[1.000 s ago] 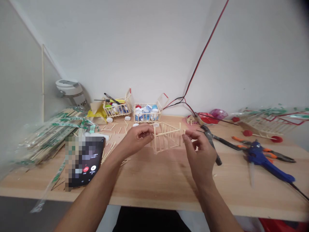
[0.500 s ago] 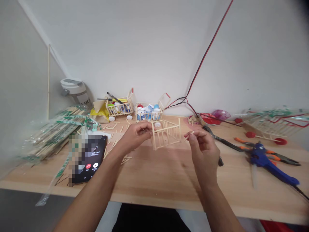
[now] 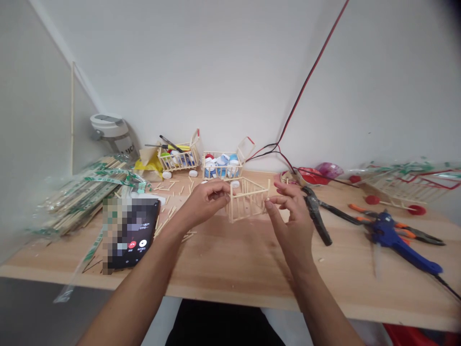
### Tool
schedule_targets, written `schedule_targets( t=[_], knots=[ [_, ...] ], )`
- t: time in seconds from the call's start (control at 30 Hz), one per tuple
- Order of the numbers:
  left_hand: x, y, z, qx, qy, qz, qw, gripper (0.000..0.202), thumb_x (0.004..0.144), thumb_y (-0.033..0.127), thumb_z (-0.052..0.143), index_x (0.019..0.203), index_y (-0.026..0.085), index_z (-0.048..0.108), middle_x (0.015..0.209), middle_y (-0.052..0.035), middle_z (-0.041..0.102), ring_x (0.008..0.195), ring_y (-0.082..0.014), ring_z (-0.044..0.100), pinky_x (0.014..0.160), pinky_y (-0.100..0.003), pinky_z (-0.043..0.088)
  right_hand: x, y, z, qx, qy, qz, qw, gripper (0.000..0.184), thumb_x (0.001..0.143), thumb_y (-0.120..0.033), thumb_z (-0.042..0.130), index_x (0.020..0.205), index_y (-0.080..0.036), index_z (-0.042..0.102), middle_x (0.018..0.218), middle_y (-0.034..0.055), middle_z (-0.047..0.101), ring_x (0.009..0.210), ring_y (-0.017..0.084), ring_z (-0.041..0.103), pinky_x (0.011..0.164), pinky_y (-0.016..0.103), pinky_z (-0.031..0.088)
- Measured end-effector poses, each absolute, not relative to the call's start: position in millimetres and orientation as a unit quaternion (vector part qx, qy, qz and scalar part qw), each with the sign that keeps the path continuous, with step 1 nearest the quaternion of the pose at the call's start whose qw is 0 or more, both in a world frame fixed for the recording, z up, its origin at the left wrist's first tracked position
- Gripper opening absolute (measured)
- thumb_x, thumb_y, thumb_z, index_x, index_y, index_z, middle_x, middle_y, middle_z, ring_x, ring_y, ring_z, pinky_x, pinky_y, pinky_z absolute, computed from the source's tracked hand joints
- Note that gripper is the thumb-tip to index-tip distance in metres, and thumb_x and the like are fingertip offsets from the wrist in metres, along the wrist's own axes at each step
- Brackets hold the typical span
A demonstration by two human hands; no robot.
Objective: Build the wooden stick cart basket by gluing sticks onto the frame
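My left hand [image 3: 205, 204] pinches the edge of the stick cage [image 3: 248, 202]. My right hand [image 3: 291, 221] has opened just beside it, fingers spread, and the small stick it pinched no longer shows.

Stick frame [image 3: 250, 202] partly hidden behind left hand [image 3: 205, 204]; phone screen [image 3: 131, 235] pixelated, unreadable.

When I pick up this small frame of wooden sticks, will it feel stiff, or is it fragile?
The wooden stick frame is probably very light, because its thin sticks leave mostly open gaps. It likely feels fairly stiff while its joints hold, but the slender uprights could snap or pull loose if squeezed.
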State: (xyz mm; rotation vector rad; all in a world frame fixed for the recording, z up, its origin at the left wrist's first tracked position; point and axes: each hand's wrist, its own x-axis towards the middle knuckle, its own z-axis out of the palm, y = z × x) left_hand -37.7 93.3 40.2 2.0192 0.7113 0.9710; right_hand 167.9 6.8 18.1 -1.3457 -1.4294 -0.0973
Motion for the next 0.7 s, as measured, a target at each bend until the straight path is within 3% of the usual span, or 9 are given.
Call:
schedule_targets(
  t=[0.3, 0.7],
  knots=[
    [-35.7, 87.9, 42.8, 0.817, 0.276, 0.36, 0.357, 0.012, 0.088, 0.019, 0.056, 0.085, 0.015, 0.066, 0.088, -0.0038, 0.066, 0.081, -0.0128, 0.058, 0.071, -0.025, 0.043, 168.0, 9.4, 14.2, -0.576, -0.617, -0.054, 0.534, 0.012, 0.089, -0.03, 0.058, 0.084, -0.021, 0.065, 0.12, 0.0112, 0.064, 0.117, 0.023, 0.057, 0.101, 0.046, 0.043],
    [-31.8, 85.3, 44.7, 0.822, 0.268, 0.366, 0.345, 0.01, 0.085, 0.016, 0.056, 0.082, 0.015, 0.066, 0.09, -0.005, 0.066, 0.081, -0.0131, 0.059, 0.072, -0.025, 0.045, 169.1, 10.9, 8.3, -0.596, -0.601, -0.053, 0.529, 0.015, 0.088, -0.034, 0.06, 0.086, -0.022, 0.067, 0.12, 0.0107, 0.065, 0.112, 0.024, 0.059, 0.089, 0.043, 0.048]
  ],
)
